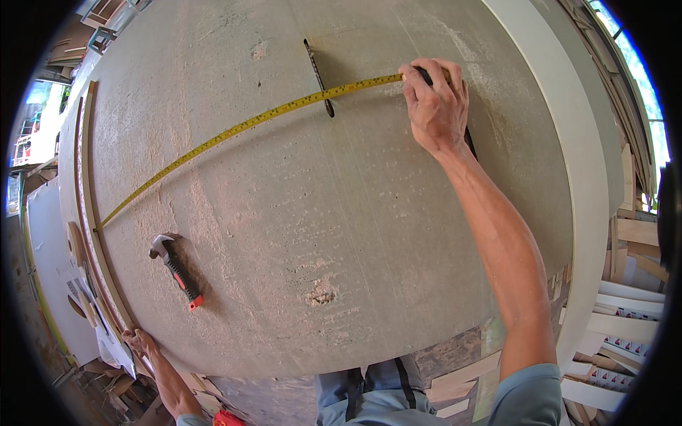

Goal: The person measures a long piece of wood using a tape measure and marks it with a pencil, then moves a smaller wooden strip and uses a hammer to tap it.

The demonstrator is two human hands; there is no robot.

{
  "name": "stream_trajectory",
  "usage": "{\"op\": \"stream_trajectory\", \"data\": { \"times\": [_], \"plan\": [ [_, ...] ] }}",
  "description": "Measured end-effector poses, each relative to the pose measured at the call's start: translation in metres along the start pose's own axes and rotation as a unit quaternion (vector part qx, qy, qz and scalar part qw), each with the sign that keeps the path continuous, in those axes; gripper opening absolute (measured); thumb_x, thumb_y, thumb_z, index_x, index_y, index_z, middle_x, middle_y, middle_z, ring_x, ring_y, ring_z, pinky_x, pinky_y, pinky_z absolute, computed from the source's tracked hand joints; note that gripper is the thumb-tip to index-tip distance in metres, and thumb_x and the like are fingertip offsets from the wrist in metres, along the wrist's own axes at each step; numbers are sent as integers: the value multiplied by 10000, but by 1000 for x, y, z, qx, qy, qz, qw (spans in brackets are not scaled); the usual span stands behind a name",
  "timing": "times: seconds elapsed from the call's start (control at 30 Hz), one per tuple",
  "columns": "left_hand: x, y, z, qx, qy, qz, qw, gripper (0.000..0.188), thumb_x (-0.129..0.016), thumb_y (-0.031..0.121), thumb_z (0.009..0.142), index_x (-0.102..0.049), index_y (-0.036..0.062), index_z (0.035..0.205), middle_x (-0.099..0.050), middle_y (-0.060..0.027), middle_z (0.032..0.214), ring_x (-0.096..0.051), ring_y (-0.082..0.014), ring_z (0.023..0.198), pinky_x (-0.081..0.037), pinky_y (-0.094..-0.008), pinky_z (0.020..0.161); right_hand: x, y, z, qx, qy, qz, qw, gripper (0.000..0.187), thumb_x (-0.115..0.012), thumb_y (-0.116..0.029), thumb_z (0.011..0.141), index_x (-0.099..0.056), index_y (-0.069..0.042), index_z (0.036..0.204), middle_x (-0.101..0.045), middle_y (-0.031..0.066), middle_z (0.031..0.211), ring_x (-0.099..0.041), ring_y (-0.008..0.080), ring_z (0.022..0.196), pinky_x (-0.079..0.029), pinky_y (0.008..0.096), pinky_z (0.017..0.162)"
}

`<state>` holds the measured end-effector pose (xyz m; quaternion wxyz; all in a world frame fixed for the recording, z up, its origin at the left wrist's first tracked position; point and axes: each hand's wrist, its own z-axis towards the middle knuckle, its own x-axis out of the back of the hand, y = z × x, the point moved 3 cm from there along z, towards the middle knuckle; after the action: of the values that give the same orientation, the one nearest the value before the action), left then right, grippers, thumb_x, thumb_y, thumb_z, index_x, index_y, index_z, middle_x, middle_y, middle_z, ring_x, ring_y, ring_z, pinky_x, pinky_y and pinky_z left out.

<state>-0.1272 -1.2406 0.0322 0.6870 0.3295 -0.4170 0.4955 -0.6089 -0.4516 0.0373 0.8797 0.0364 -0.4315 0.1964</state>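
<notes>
My right hand [435,106] grips a tape measure [424,75], its case mostly hidden behind the fingers. The yellow tape blade [234,130] runs out leftward above the board [341,213], and its far end meets a long thin wooden strip [87,163] along the left edge. A slim dark pencil-like stick [317,71] lies on the board, with the blade passing over it. My left hand [142,343] is closed around the near end of the strip. On the board's left part rests a claw hammer [177,272] with a black and red handle. Something dark sits partly hidden behind my right wrist.
Sawdust [322,292] lies scattered over the board. A pale curved-looking panel edge [579,142] borders its right side. Stacked boards and offcuts [625,319] are at the right. White sheets [114,348] and scrap wood lie at the lower left.
</notes>
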Motion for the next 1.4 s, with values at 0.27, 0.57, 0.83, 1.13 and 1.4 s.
{"op": "stream_trajectory", "data": {
  "times": [0.27, 0.57, 0.83, 1.13, 1.4],
  "plan": [
    [-2, -2, 2, 4, 1, -4, 1000, 415, -606, 349, 848, -542, 73, 1151, -636, -124, 1103, -585, -355, 1063, -311, -658, 890, -2, 2, -2, -2, 2, -4, 1000, 201, -717, -111, 813, -710, -136, 1013, -622, -17, 1077, -485, 238, 1127, -471, 442, 817],
    [-6, -13, 7, -13, 19, -27, 999, 428, -609, 264, 813, -537, 57, 1181, -644, -158, 1111, -599, -378, 1051, -283, -713, 903, 1, -1, 1, -9, 4, -2, 1000, 185, -710, -118, 818, -704, -134, 1002, -614, -26, 1080, -484, 232, 1117, -466, 428, 818],
    [2, 9, -12, -43, 10, -118, 992, 357, -537, 254, 784, -549, 57, 1081, -646, -188, 1000, -592, -400, 987, -305, -630, 888, -2, 3, -3, -6, 0, -11, 1000, 189, -703, -134, 836, -710, -136, 1025, -614, -18, 1092, -483, 227, 1124, -472, 427, 832],
    [5, 5, -10, 13, -16, -26, 999, 509, -583, 259, 788, -517, 71, 1258, -606, -152, 1242, -554, -382, 1166, -250, -695, 963, 2, -1, 0, -18, -15, -14, 1000, 203, -704, -132, 833, -710, -141, 1036, -618, -22, 1092, -483, 226, 1132, -470, 430, 831],
    [3, 4, -7, 30, -30, -34, 999, 573, -586, 247, 764, -496, 86, 1307, -571, -125, 1319, -520, -379, 1227, -236, -705, 982, 0, 1, -2, -9, -1, -8, 1000, 203, -702, -131, 834, -709, -144, 1036, -618, -24, 1093, -484, 225, 1129, -469, 429, 830]
  ]
}}
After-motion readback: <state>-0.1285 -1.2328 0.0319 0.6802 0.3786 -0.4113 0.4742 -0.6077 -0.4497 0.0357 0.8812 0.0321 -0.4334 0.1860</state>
